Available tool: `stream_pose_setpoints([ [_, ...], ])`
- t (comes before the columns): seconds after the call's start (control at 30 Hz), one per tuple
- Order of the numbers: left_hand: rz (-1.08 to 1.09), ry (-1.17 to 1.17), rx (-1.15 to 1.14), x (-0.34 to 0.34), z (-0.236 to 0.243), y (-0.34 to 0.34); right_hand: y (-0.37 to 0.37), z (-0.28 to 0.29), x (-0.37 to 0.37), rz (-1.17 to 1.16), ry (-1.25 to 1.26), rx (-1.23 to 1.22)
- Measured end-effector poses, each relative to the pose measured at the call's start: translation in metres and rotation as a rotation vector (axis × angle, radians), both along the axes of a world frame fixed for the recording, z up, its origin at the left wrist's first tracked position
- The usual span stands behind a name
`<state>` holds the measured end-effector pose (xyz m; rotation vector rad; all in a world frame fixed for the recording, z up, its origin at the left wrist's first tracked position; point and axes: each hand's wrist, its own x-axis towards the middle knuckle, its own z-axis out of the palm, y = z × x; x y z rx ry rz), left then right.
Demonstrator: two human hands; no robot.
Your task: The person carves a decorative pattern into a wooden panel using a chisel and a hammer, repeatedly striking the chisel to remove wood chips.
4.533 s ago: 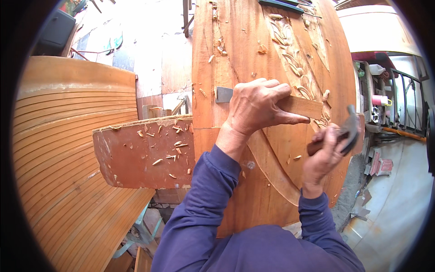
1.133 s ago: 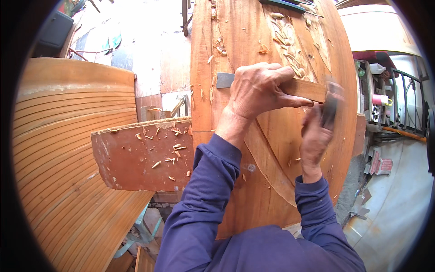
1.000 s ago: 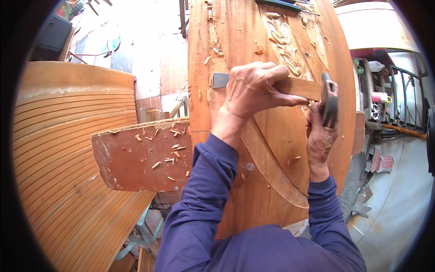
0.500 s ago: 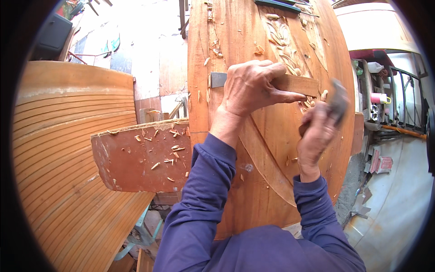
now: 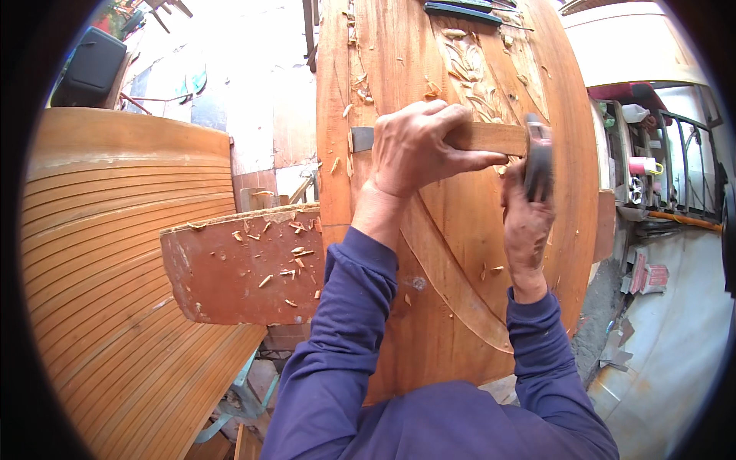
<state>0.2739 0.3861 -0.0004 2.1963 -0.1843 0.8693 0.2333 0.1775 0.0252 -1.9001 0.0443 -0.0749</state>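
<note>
My left hand (image 5: 414, 149) is closed around a broad chisel (image 5: 487, 139) held crosswise over a carved wooden panel (image 5: 429, 330). Its flat metal blade sticks out to the left near the panel's left side, and its squared wooden handle points right. In my right hand (image 5: 527, 222) is a hammer (image 5: 538, 157), its dark head blurred and against or very close to the handle's end. Leafy carving (image 5: 469, 73) and a long curved groove run along the panel. Wood chips (image 5: 360, 88) lie scattered over it.
Dark-handled tools (image 5: 464, 13) lie at the panel's far end. A reddish board (image 5: 238, 268) with shavings juts out at left, over a grooved wooden panel (image 5: 115, 253). A teal stool (image 5: 241, 399) stands below. Shelving with a pink mug (image 5: 642, 165) is at right.
The hammer has swung left to the end of the chisel handle. My left hand and the chisel have shifted slightly left.
</note>
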Motion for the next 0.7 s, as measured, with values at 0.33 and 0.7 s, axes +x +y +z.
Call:
stream_pose_setpoints([
  [0.33,-0.118,0.134,0.109,-0.024,0.004,-0.022,-0.03,0.004,-0.042,-0.06,-0.003,0.14],
  [0.7,-0.048,0.029,0.006,-0.022,0.003,-0.013,0.007,0.027,-0.016,-0.231,-0.193,0.394],
])
